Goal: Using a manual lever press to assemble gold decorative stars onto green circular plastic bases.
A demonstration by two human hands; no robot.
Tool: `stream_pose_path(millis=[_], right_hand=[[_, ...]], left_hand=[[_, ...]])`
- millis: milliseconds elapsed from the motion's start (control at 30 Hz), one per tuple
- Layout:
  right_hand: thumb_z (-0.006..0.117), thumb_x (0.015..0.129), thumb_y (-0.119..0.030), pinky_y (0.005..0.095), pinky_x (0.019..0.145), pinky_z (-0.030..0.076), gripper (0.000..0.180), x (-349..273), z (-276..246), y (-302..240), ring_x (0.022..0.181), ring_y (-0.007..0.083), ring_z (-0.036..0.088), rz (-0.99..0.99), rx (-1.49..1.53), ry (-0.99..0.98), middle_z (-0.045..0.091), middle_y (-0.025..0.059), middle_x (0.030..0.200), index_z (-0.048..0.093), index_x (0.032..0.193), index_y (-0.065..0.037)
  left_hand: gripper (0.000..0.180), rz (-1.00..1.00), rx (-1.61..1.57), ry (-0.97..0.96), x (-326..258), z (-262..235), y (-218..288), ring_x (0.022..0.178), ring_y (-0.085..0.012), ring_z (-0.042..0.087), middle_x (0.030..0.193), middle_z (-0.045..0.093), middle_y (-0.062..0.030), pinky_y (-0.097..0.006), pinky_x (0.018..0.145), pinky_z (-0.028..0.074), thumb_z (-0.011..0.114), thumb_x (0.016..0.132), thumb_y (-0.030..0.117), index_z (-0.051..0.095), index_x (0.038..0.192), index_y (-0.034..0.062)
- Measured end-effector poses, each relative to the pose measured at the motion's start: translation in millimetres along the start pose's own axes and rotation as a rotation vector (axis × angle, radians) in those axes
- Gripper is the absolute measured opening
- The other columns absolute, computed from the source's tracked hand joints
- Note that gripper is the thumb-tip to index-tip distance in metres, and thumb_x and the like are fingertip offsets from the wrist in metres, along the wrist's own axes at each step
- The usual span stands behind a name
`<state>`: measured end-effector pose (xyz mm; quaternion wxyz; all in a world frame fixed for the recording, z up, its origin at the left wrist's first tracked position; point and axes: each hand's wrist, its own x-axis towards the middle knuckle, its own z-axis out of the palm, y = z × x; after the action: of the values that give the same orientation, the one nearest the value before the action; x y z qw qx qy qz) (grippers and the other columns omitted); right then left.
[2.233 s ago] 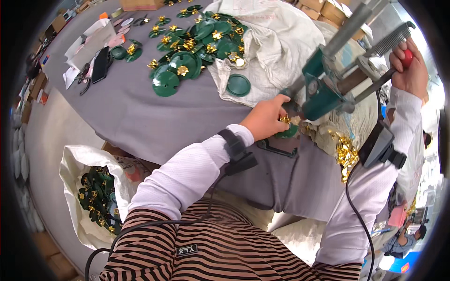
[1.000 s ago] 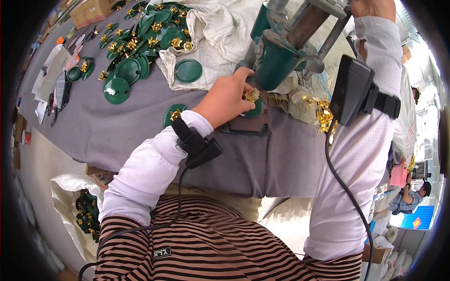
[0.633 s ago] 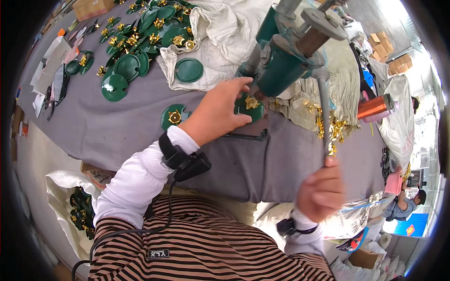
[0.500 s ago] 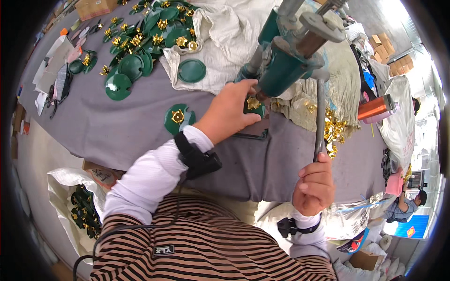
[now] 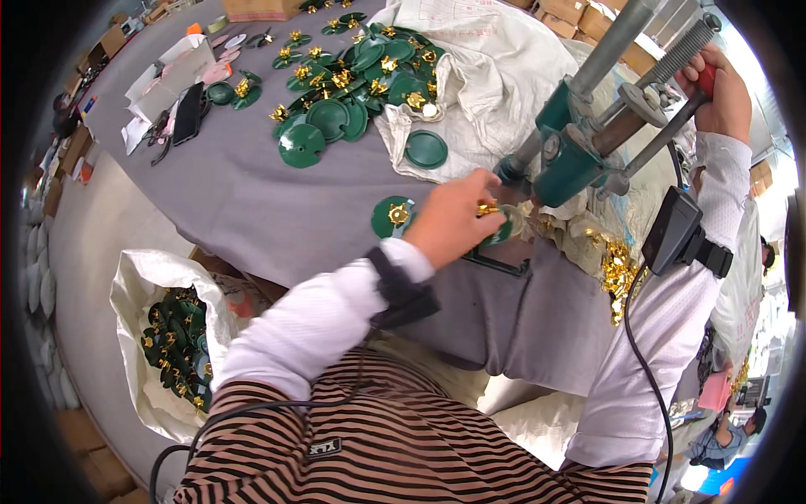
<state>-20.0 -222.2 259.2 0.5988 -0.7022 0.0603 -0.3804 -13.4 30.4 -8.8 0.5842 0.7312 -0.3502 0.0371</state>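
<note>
A grey-draped surface (image 5: 277, 214) is occupied by a pile of green discs (image 5: 353, 84) at the back and a green press (image 5: 571, 168) at the right. By the left grip (image 5: 457, 217), narrowed between thumb and fingers, a blurred green disc (image 5: 503, 232) bearing a gold star (image 5: 487, 209) is held at the fingertips, near the press's lower end. Another disc (image 5: 387, 223) is seen lying left of that grip. The lever's red knob (image 5: 708, 81) is enclosed by the right grip (image 5: 727, 102).

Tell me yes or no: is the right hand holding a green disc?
No, the right hand is closed around the red knob at the end of the press lever.
</note>
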Motion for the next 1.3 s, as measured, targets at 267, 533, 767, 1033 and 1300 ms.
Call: stream_pose_path(millis=[267, 533, 767, 1033, 1300], right_hand=[[0.038, 0.095, -0.006, 0.0284, 0.073, 0.057, 0.031, -9.7, 16.3, -3.0, 0.066, 0.0104, 0.051, -0.031, -0.022, 0.06, 0.051, 0.0007, 0.075, 0.057, 0.117, 0.005], [0.042, 0.096, -0.01, 0.0284, 0.075, 0.056, 0.031, 19.0, -16.3, 12.4, 0.067, 0.0098, 0.05, -0.011, -0.002, -0.041, 0.049, 0.0, 0.076, 0.055, 0.12, 0.004], [0.051, 0.097, -0.017, 0.0235, 0.063, 0.044, 0.017, 11.7, -25.3, 9.6, 0.062, 0.0102, 0.048, -0.045, 0.088, -0.168, 0.047, -0.0022, 0.068, 0.052, 0.081, -0.01], [0.045, 0.097, -0.012, 0.0283, 0.076, 0.055, 0.027, 10.0, -5.8, 9.2, 0.065, 0.0096, 0.051, -0.037, -0.024, 0.008, 0.048, -0.0001, 0.071, 0.053, 0.118, 0.002], [0.047, 0.098, -0.018, 0.02, 0.058, 0.037, 0.035, 0.9, -4.8, 7.0, 0.061, 0.0054, 0.042, -0.005, 0.097, 0.08, 0.044, -0.005, 0.07, 0.056, 0.124, 0.003]], left_hand=[[0.034, -0.299, 0.751, -0.617, -3.9, -104.2, -10.4, 0.079, -0.0357, 0.065, 0.082, 0.067, -0.0178, -0.045, 0.071, 0.05, 0.066, 0.077, 0.03, 0.062, 0.1, 0.0053], [0.027, -0.295, 0.456, -0.456, -50.1, -221.4, 9.8, 0.065, -0.0227, 0.056, 0.072, 0.059, -0.0124, -0.036, 0.063, 0.046, 0.069, 0.081, 0.026, 0.06, 0.093, 0.0039], [0.035, -0.82, 0.927, -0.622, -103.1, -329.8, 67.8, 0.073, -0.0321, 0.065, 0.082, 0.067, -0.0189, -0.039, 0.069, 0.051, 0.07, 0.079, 0.032, 0.068, 0.098, 0.0026], [0.042, -0.368, 0.749, 0.185, -18.8, -247.5, -91.9, 0.083, -0.024, 0.064, 0.092, 0.066, -0.0122, -0.034, 0.075, 0.052, 0.071, 0.083, 0.026, 0.059, 0.115, 0.0007], [0.039, -0.679, -0.256, 0.11, -25.0, -160.8, -66.3, 0.086, -0.0174, 0.062, 0.102, 0.063, -0.0111, -0.03, 0.068, 0.053, 0.07, 0.084, 0.016, 0.057, 0.115, -0.0047]])
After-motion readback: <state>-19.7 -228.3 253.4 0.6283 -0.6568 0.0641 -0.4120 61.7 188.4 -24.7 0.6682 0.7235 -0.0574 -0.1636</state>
